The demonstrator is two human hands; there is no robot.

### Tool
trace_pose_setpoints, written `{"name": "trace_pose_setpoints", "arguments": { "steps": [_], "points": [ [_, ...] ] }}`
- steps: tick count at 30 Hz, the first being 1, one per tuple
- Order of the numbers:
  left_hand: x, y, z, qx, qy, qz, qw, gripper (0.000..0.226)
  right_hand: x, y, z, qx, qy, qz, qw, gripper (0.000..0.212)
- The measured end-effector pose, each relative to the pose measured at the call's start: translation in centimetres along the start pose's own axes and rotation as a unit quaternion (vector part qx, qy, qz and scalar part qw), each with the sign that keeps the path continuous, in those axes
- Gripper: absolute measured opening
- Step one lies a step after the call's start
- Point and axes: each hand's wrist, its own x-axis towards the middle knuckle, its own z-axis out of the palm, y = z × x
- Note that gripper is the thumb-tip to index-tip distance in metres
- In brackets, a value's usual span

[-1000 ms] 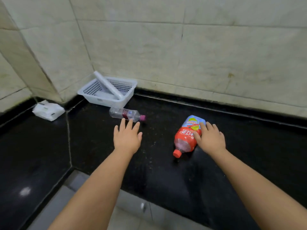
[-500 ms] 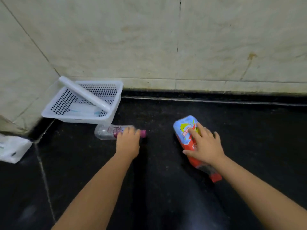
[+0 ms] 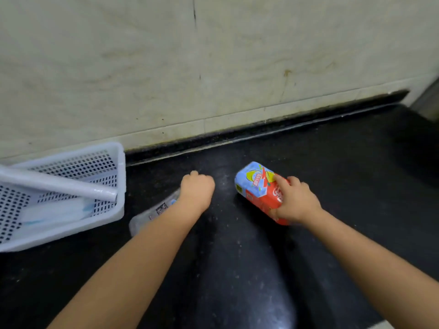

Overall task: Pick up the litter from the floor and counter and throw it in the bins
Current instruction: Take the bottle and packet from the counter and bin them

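Note:
A small clear plastic bottle point(image 3: 152, 213) lies tilted on the black counter point(image 3: 344, 186), its neck end hidden under my left hand point(image 3: 197, 188), whose fingers are curled around it. To the right, a red and blue soft-drink bottle point(image 3: 259, 189) lies on its side with its base toward the wall. My right hand point(image 3: 297, 201) grips its middle, thumb below and fingers over the top; the cap end is hidden behind the hand.
A white perforated plastic basket point(image 3: 120, 167) stands at the left against the tiled wall point(image 3: 213, 67), holding a white roll point(image 3: 59, 184) and folded white items. The counter's dark edge runs along the wall base.
Both hands have closed on their bottles. The clear bottle has swung so that its base points toward me, and the view has shifted right, with the basket now at the left edge.

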Motion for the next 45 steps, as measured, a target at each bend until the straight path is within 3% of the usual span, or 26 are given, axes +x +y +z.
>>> {"name": "trace_pose_setpoints", "arguments": {
  "steps": [6,12,18,23,27,29,32,35,39,45],
  "points": [
    [0.3,7.3,-8.1,-0.130,0.150,0.106,0.974,0.024,-5.8,6.2,-4.0,0.041,0.079,0.104,0.991,0.086],
    [-1.2,17.8,-10.9,-0.129,0.201,0.210,0.948,0.021,-12.7,14.4,0.2,0.097,0.098,0.206,0.969,0.088],
    [-3.7,25.4,-9.1,-0.113,0.203,0.227,0.946,0.013,-15.6,20.0,4.5,0.141,0.068,0.155,0.976,0.103],
    [-6.7,28.6,-9.4,-0.113,0.223,0.204,0.946,0.009,-18.1,23.6,4.7,0.197,0.067,0.098,0.973,0.085],
    [-9.0,33.9,-11.7,-0.130,0.245,0.209,0.938,0.021,-22.2,29.3,0.4,0.209,0.139,0.094,0.963,0.056],
    [-9.9,38.5,-13.3,-0.141,0.249,0.227,0.931,0.027,-25.3,33.6,-2.6,0.201,0.191,0.097,0.956,0.030],
    [-11.9,47.5,-15.6,-0.166,0.247,0.288,0.910,0.027,-31.3,40.5,-5.9,0.170,0.246,0.136,0.945,0.017],
    [-14.9,58.1,-17.2,-0.168,0.221,0.388,0.879,0.019,-37.9,48.1,-6.9,0.152,0.284,0.209,0.923,0.020],
    [-19.3,72.8,-17.6,-0.131,0.181,0.494,0.840,0.016,-46.7,58.4,-6.0,0.171,0.293,0.375,0.862,0.026],
    [-25.5,95.6,-16.4,-0.037,0.135,0.625,0.768,0.020,-58.1,73.2,-3.7,0.165,0.279,0.503,0.801,0.029]
  ]
}}
